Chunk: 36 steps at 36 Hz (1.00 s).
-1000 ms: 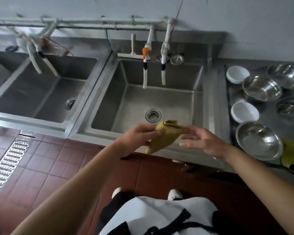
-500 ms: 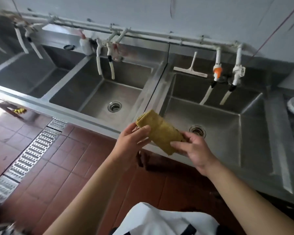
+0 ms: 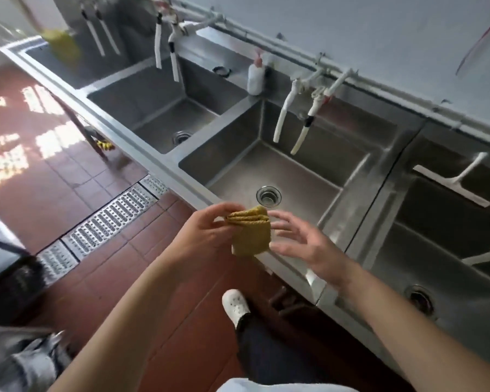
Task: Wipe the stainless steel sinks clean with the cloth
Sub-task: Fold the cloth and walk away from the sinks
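A person stands at a row of stainless steel sinks [image 3: 269, 176], the left hand [image 3: 207, 233] pinching the top edge of a folded mustard-yellow cloth [image 3: 251, 234] that hangs over the front rim of the middle basin, near its drain [image 3: 268, 196]. The right hand [image 3: 303, 244] hovers just beside the cloth, fingers spread and holding nothing. A white squeegee [image 3: 453, 185] lies in the next basin. A white bottle [image 3: 255, 75] on the back ledge shows no readable label.

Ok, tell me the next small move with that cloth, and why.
Probably lower the folded mustard-yellow cloth into the stainless steel sink with the round drain just ahead. The left hand pinches it above the front rim, folded ready; the right hand is open beside it.
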Each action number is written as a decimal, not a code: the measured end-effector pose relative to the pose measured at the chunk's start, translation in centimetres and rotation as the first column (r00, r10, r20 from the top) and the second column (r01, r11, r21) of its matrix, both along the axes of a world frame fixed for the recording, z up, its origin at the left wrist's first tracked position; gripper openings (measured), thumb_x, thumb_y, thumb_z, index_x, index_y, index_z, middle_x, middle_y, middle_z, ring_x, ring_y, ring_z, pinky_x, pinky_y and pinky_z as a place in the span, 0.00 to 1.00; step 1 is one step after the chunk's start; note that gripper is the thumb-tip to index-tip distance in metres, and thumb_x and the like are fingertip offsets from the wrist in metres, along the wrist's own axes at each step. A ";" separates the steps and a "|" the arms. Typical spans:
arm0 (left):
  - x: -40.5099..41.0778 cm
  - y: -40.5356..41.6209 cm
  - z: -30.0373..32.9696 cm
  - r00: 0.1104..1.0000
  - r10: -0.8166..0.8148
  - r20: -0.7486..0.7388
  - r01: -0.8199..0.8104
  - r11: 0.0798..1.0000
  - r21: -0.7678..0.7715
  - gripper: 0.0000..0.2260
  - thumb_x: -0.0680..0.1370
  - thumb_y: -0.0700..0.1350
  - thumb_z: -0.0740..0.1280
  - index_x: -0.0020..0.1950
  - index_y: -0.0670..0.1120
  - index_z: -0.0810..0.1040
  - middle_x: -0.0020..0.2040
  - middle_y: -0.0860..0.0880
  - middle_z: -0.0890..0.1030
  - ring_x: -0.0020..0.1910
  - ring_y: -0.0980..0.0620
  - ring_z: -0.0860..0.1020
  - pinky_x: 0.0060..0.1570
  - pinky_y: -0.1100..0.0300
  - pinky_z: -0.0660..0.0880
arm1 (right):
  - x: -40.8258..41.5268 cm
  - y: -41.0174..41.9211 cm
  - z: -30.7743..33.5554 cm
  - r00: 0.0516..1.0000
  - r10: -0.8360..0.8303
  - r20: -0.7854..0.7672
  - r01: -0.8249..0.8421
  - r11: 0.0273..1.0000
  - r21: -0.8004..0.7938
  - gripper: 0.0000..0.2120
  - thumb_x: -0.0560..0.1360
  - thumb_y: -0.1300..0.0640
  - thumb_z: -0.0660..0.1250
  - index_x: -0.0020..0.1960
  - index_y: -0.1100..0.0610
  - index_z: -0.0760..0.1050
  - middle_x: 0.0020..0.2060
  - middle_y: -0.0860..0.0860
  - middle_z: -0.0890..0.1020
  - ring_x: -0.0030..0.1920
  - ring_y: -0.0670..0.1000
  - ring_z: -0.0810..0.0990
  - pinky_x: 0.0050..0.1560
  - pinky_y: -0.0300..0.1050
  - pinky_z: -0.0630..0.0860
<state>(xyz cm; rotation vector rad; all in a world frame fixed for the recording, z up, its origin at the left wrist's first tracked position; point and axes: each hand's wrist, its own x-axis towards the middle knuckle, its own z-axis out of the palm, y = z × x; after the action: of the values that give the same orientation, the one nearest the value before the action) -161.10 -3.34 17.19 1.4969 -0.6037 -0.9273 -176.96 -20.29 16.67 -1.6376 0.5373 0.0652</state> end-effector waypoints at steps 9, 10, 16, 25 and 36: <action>15.8 3.6 2.1 0.950 0.280 0.136 -0.297 0.947 0.121 0.13 0.76 0.26 0.64 0.57 0.37 0.81 0.54 0.36 0.82 0.51 0.48 0.81 0.55 0.54 0.79 | 24.2 0.0 1.1 0.907 0.380 0.182 -0.383 0.924 -0.021 0.12 0.73 0.56 0.72 0.57 0.48 0.83 0.49 0.48 0.85 0.54 0.47 0.83 0.56 0.48 0.80; 17.8 4.5 2.3 0.924 0.352 0.148 -0.369 0.922 0.115 0.14 0.76 0.26 0.65 0.57 0.37 0.81 0.54 0.36 0.82 0.52 0.47 0.81 0.55 0.54 0.78 | 27.3 0.8 1.3 0.888 0.409 0.209 -0.417 0.909 -0.004 0.11 0.73 0.56 0.71 0.55 0.49 0.83 0.47 0.48 0.86 0.51 0.48 0.84 0.52 0.45 0.80; 24.5 8.0 1.8 0.554 0.806 0.207 -0.827 0.561 0.030 0.13 0.74 0.42 0.75 0.52 0.54 0.76 0.52 0.47 0.82 0.54 0.49 0.81 0.53 0.52 0.80 | 39.7 6.8 2.0 0.865 0.371 0.338 -0.420 0.904 0.083 0.09 0.69 0.59 0.73 0.48 0.51 0.84 0.40 0.53 0.86 0.39 0.49 0.83 0.37 0.46 0.80; 37.9 14.8 -0.4 0.481 0.832 0.277 -0.826 0.536 -0.176 0.13 0.76 0.43 0.74 0.54 0.61 0.80 0.52 0.57 0.84 0.55 0.56 0.82 0.54 0.63 0.78 | 57.3 17.5 1.1 0.905 0.276 0.325 -0.352 0.914 0.203 0.07 0.71 0.61 0.76 0.49 0.57 0.83 0.42 0.55 0.86 0.42 0.55 0.86 0.40 0.46 0.82; 58.8 21.9 -1.1 0.533 0.770 0.351 -0.772 0.612 -0.169 0.16 0.72 0.44 0.77 0.57 0.54 0.80 0.52 0.57 0.83 0.54 0.56 0.82 0.55 0.61 0.78 | 75.7 24.2 2.2 0.977 0.143 0.159 -0.196 0.898 0.395 0.07 0.74 0.58 0.71 0.50 0.59 0.80 0.44 0.58 0.86 0.46 0.57 0.86 0.42 0.46 0.81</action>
<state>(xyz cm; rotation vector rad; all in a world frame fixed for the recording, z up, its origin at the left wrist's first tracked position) -102.28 18.59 16.08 1.7319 -0.1394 0.0922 -101.25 3.95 18.89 -1.2624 0.2584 0.1903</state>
